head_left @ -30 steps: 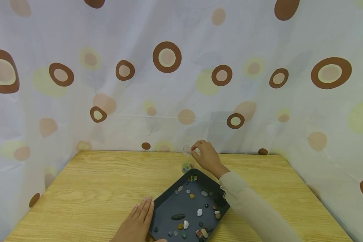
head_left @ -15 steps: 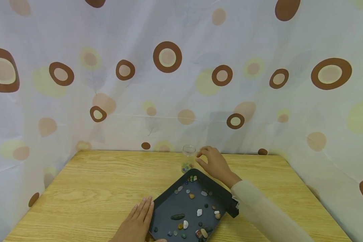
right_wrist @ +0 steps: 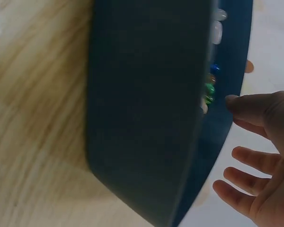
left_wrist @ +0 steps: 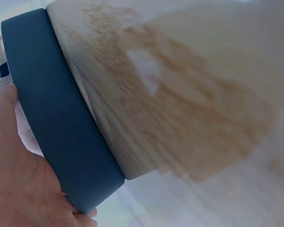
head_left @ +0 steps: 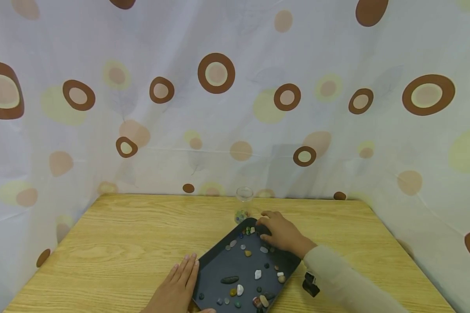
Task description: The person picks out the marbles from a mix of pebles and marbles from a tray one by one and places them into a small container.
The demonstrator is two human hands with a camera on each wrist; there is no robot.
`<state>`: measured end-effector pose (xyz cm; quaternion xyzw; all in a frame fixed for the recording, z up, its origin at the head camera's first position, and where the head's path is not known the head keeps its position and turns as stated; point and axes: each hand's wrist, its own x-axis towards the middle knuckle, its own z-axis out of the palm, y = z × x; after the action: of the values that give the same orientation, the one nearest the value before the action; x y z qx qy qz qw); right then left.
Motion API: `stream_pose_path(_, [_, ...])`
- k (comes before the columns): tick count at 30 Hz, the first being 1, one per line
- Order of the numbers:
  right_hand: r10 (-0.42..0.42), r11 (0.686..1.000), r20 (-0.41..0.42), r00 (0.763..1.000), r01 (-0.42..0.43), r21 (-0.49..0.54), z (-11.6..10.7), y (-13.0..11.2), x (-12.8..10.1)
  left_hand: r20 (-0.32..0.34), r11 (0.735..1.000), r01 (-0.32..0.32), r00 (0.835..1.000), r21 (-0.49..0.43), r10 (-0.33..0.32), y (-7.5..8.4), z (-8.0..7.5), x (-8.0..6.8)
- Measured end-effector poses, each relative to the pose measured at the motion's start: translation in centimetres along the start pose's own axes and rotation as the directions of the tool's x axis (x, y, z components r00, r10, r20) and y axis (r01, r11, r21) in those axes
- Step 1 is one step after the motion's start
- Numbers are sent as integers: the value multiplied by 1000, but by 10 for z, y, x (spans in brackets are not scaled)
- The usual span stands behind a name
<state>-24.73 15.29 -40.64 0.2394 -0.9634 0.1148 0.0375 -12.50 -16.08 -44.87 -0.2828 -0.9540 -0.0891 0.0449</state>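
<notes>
My left hand [head_left: 176,287] rests along the left wall of a dark tray [head_left: 219,261], its fingers straight. In the left wrist view this hand [left_wrist: 28,175] touches the tray's outer wall [left_wrist: 61,109]. Small polished stones and pebbles lie scattered inside, among them a long dark stone [head_left: 229,280], a white stone [head_left: 258,274] and green beads [head_left: 248,231] in the far corner. My right hand [head_left: 283,232] hovers over the tray's far right wall, fingers loosely bent and apart. From the right wrist, this hand [right_wrist: 265,156] shows nothing between thumb and fingers.
Just behind the tray's far corner stands an uncovered clear jar [head_left: 244,204], with small colourful pieces at its bottom. The wooden table [head_left: 141,230] ends at a patterned curtain [head_left: 219,117]. A black device [head_left: 310,284] hangs at my right wrist.
My right hand has moved from the jar's mouth back towards me and down to the tray's far corner. The left hand and tray stay where they were.
</notes>
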Motion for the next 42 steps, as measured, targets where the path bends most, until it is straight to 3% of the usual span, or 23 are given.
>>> stream_pose_path(6, [13, 997, 17, 1000, -12, -74, 12, -8, -4, 1, 1000, 0, 1000, 0, 0, 0, 1, -1])
stream_pose_path(12, [36, 990, -18, 999, -38, -133, 15, -21, -4, 11, 1000, 1, 1000, -10, -1, 0, 0, 0])
stream_pose_path(19, [-21, 958, -76, 997, -2, -287, 16, -31, -3, 34, 1000, 12, 999, -18, -12, 1, -2, 0])
stream_pose_path(24, [28, 965, -68, 997, -45, -257, 17, -29, 3, 36, 999, 21, 999, -35, -20, 3, -3, 2])
stream_pose_path(32, [7, 971, -45, 999, -18, -239, 19, -18, 9, 31, 999, 19, 999, -41, -18, 3, -4, 2])
stream_pose_path(37, [-50, 967, -70, 996, 31, -255, 21, -12, 11, 28, 999, 15, 1000, -47, -13, 2, -3, 1])
stream_pose_path(42, [-128, 942, -105, 986, 88, -323, 28, -7, 11, 34, 998, 15, 999, -57, -13, 1, -3, 0])
